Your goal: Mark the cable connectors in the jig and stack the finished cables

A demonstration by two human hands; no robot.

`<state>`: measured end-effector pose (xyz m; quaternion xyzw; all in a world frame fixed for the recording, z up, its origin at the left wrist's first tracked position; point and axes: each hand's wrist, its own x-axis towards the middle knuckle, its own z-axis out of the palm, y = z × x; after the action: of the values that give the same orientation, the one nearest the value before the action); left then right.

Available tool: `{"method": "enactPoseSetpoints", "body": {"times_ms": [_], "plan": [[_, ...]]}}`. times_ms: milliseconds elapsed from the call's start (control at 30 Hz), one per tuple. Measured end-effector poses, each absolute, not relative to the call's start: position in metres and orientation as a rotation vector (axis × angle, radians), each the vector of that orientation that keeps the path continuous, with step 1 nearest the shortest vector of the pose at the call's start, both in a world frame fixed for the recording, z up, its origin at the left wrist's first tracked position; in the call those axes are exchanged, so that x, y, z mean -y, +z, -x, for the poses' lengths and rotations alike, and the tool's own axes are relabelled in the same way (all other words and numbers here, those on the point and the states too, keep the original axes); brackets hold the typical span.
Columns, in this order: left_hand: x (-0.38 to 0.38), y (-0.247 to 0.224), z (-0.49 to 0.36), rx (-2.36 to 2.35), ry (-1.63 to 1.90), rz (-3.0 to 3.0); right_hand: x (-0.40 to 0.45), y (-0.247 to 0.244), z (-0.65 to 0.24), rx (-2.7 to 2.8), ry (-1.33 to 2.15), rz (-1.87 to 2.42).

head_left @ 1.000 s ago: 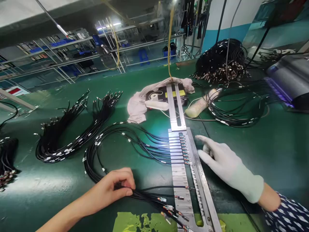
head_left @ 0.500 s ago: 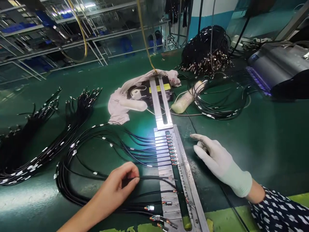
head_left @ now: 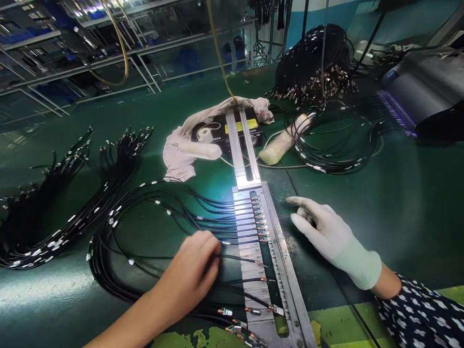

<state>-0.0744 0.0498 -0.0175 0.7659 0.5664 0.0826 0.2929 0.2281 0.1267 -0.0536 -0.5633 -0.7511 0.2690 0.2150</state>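
My bare left hand is closed around a thin black cable, whose bare end lies across the slotted metal fixture. Farther up this fixture, several dark cables sit side by side in its grooves, with small connectors and coloured wires over the long slot. Below my left hand, loose cable ends with a metal connector rest on or beside the fixture. To the fixture's right, my right hand, in a white glove, hovers over the table. Its forefinger and thumb are apart with nothing between them; the other fingers are curled.
A cable bundle loops left of the fixture; more bundles lie beyond. A black box with cloth, a wrapped roll, coiled cables and a grey machine stand behind. A yellow hose hangs down.
My left hand has moved up and right, its fingers now turned over the cable. Loose cable ends below have shifted, one connector now over the slot. The right hand has stayed nearly still.
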Motion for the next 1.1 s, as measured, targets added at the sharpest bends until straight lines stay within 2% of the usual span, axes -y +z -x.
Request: {"method": "enactPoseSetpoints", "body": {"times_ms": [167, 433, 700, 1100], "plan": [[-0.051, -0.027, 0.068, -1.353, 0.220, -2.133, -0.127, -0.053, -0.229, 2.086, 0.795, 1.529], [-0.049, -0.034, 0.052, -1.430, 0.526, -2.182, -0.127, -0.052, -0.228, 2.069, 0.786, 1.539], [-0.052, -0.037, 0.053, -1.264, 0.383, -2.214, -0.128, -0.052, -0.228, 2.062, 0.788, 1.535], [-0.057, -0.033, 0.063, -1.122, 0.289, -2.589, -0.129, -0.057, -0.229, 2.093, 0.748, 1.516]]}}
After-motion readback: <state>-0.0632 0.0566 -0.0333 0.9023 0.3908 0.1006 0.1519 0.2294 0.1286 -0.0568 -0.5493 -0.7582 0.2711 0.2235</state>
